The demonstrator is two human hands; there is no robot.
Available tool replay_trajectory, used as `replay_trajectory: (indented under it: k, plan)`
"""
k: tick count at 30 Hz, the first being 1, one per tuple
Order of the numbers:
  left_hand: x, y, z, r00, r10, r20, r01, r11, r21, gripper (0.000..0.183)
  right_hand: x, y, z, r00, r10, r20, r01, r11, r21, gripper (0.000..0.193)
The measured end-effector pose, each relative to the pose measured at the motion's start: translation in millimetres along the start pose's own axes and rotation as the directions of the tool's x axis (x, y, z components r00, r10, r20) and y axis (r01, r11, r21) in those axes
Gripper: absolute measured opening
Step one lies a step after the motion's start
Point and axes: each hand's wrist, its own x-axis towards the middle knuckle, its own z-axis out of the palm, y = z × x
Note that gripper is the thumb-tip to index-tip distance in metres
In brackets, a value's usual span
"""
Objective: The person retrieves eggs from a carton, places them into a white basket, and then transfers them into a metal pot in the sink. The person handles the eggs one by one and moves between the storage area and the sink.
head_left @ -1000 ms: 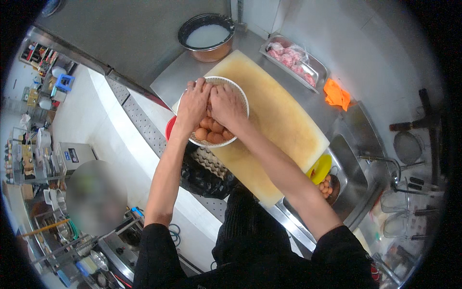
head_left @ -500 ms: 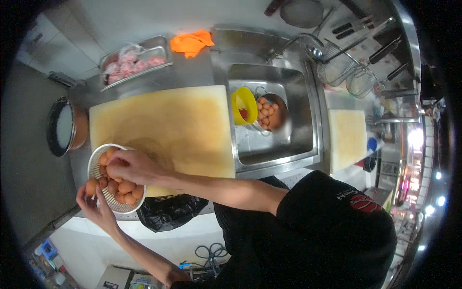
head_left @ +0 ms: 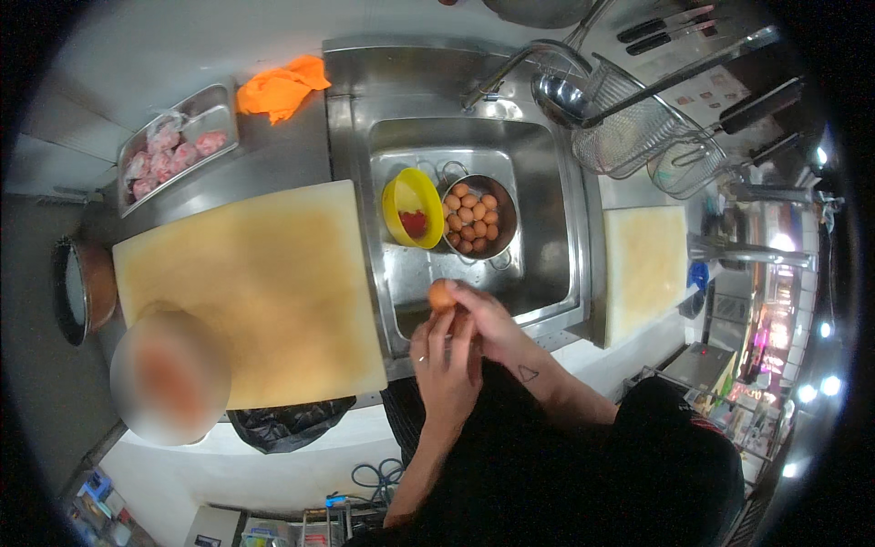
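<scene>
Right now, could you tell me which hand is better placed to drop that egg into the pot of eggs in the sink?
Probably the right hand: its fingers hold the egg, and it lies nearer the pot than the left hand.

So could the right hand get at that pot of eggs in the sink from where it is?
Probably yes. The right hand sits over the sink's front edge, sharing one egg with the left hand. The pot of eggs stands uncovered just beyond, nothing between.

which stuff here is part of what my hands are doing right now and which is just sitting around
In use: egg, left hand, right hand, pot of eggs, sink.
Lying about: orange cloth, tray of meat, cutting board, yellow bowl, wire baskets.
</scene>
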Motion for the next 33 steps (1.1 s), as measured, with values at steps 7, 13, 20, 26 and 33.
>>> replay_trajectory:
  k: [7, 13, 20, 26, 33]
  plan:
    - [-10, 16, 77, 0.969, -0.177, 0.172, 0.212, 0.952, -0.219, 0.051, 219, -55, -194, 0.738, -0.666, -0.114, 0.202, 0.378, -0.903, 0.039]
    - [-69, -2, 114, 0.916, -0.332, 0.224, 0.364, 0.924, -0.117, 0.042, 354, -60, -248, 0.622, -0.746, 0.238, -0.163, -0.421, -0.892, 0.043]
    - [-98, 5, 126, 0.843, -0.479, 0.244, 0.514, 0.851, -0.106, 0.034, 380, -33, -235, 0.451, -0.879, -0.156, -0.210, 0.065, -0.975, 0.052]
    - [-84, 11, 128, 0.849, -0.488, 0.202, 0.521, 0.836, -0.171, 0.035, 401, -57, -263, 0.584, -0.807, -0.090, -0.162, -0.007, -0.987, 0.059]
    - [-79, 3, 126, 0.845, -0.494, 0.205, 0.530, 0.824, -0.200, 0.035, 337, -84, -316, 0.987, -0.145, -0.068, 0.143, 0.989, -0.031, 0.034]
